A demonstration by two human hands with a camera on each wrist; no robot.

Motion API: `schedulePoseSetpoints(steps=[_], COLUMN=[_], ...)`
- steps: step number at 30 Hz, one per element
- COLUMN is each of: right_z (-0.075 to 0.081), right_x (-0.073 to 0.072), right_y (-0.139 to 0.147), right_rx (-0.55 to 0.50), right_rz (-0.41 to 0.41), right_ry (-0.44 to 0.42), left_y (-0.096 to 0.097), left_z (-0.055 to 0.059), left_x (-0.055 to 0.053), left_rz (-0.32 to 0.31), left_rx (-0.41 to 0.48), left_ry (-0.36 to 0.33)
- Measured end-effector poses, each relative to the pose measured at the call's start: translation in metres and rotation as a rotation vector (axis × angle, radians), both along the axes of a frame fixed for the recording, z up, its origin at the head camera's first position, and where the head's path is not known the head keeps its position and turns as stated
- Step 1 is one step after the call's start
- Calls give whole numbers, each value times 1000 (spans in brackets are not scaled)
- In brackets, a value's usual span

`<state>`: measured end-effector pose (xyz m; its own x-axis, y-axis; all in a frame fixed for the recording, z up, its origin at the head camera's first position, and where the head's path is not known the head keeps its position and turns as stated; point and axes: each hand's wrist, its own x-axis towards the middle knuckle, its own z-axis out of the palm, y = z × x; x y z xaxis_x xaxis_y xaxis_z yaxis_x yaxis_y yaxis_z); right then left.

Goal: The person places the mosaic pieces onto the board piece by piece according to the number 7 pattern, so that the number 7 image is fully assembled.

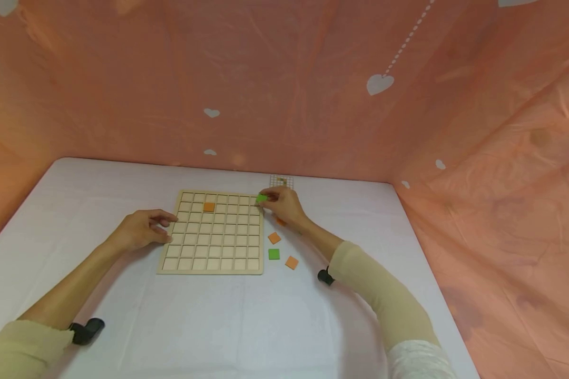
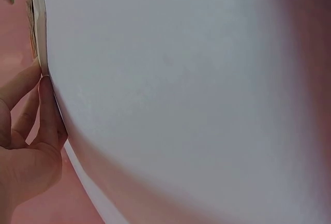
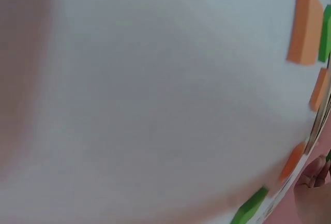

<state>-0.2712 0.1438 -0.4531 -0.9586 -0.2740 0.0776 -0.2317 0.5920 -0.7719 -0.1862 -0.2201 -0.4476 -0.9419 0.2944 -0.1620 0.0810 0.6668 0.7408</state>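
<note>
A wooden grid board (image 1: 173, 267) lies on the table, with one orange square tile (image 1: 209, 207) in a cell of its second row. My right hand (image 1: 284, 205) pinches a green square tile (image 1: 262, 198) at the board's upper right corner. At the board's left edge, my left hand (image 1: 139, 230) touches the rim with thumb and fingers spread. The left wrist view shows these fingertips (image 2: 44, 79) against the edge. Loose tiles lie right of the board: an orange tile (image 1: 274, 238), a green tile (image 1: 274, 254) and another orange tile (image 1: 291, 262).
A small card with a printed grid (image 1: 286, 181) lies behind my right hand, partly covered by it. Another orange tile (image 1: 281, 221) shows below that hand. In the right wrist view, a green tile (image 3: 250, 206) lies near the card. Pink cloth (image 1: 284, 105) hangs behind the white table (image 1: 218, 316).
</note>
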Motion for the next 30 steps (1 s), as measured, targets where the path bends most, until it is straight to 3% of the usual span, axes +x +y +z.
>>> schedulePoseSetpoints(steps=[16,30], right_z=[0,-4], right_x=[3,4], right_y=[-51,-81], right_rx=[3,183], right_rz=[124,220], right_ry=[-3,49], left_y=[0,1], left_z=[-4,-4], left_x=[0,0], left_rz=[-4,14], left_rx=[10,7], left_ry=[-3,-9])
